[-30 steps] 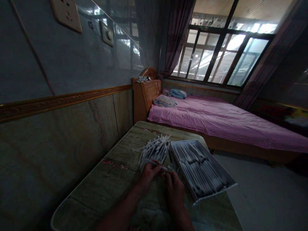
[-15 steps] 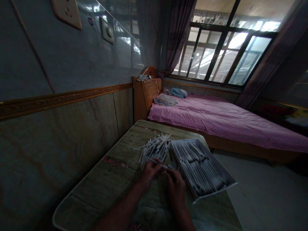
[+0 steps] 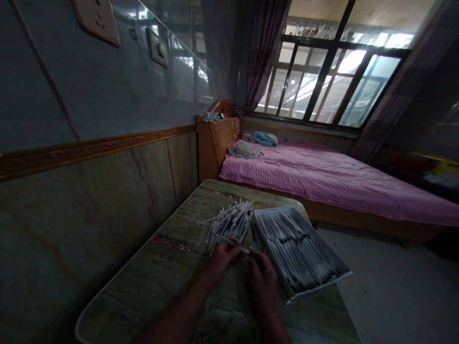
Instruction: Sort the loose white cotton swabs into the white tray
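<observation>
On the tabletop (image 3: pixel 143 282): 1 stick (image 3: pixel 233 244) pinched by the left hand (image 3: pixel 222 263), tray (image 3: pixel 321 286) alongside

Inside the shallow white tray, many thin white sticks (image 3: pixel 297 248) lie side by side, all running 1 way. Just left of the tray, a loose heap (image 3: pixel 229 224) of the same sticks lies crisscrossed on the stone-patterned tabletop. The left hand's fingers are closed on the single stick, which runs across them toward the tray. The right hand (image 3: pixel 263 286) sits just beside the left, its fingers curled together near the stick's far end; whether they touch it cannot be told. Against the earlier frames, both hands and the stick sit almost unchanged.
</observation>
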`<state>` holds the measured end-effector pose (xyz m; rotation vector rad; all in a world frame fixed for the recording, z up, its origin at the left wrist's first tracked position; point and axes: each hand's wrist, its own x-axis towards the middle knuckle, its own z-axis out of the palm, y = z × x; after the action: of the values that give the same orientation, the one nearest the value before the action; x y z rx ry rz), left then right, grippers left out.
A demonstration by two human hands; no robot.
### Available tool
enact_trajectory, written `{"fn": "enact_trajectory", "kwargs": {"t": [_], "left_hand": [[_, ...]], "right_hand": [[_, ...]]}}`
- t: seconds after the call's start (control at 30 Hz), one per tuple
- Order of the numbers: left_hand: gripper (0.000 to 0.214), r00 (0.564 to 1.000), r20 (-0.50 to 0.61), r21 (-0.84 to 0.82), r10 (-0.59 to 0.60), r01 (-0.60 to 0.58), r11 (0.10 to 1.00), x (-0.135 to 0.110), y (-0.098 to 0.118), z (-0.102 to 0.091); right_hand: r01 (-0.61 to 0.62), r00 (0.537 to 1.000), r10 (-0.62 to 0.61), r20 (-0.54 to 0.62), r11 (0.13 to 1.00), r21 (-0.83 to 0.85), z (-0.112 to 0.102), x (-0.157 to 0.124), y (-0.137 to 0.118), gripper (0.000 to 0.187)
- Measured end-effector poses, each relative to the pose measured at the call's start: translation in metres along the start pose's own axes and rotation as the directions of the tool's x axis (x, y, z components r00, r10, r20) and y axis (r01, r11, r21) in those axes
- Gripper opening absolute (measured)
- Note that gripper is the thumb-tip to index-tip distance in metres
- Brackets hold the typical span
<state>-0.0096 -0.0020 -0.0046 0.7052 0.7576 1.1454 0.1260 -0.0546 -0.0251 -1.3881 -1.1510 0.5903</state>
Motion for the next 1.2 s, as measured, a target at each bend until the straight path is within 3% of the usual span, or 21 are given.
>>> {"fn": "enact_trajectory", "kwargs": {"t": [0.27,0.47,0.63,0.87,1.07,1.2], "left_hand": [[0.047,1.000,0.007,-0.003,-0.005,0.005,1.000,0.003,-0.003,-0.004],[0.046,1.000,0.001,-0.006,-0.007,0.007,1.000,0.005,-0.004,-0.005],[0.044,1.000,-0.006,0.017,-0.005,0.005,1.000,0.003,-0.003,-0.003],[0.048,1.000,-0.020,0.007,-0.011,0.011,1.000,0.005,-0.005,-0.004],[0.045,1.000,-0.018,0.022,-0.007,0.008,1.000,0.004,-0.005,-0.004],[0.047,1.000,-0.017,0.019,-0.004,0.004,1.000,0.002,-0.002,-0.001]], "right_hand": [[0.063,0.998,-0.063,-0.009,0.998,0.022,0.001,0.002,0.009,0.032],[0.026,1.000,-0.026,-0.004,1.000,0.003,0.001,0.000,0.004,0.027],[0.078,0.997,-0.078,-0.002,0.997,0.002,0.000,0.002,0.000,0.021],[-0.062,0.998,0.062,0.007,0.996,0.063,0.002,0.003,0.006,0.026],[-0.070,0.996,0.073,-0.052,0.996,0.056,0.000,0.003,-0.002,0.023],[-0.060,0.998,0.062,-0.033,0.996,0.065,0.000,0.003,-0.003,0.022]]}}
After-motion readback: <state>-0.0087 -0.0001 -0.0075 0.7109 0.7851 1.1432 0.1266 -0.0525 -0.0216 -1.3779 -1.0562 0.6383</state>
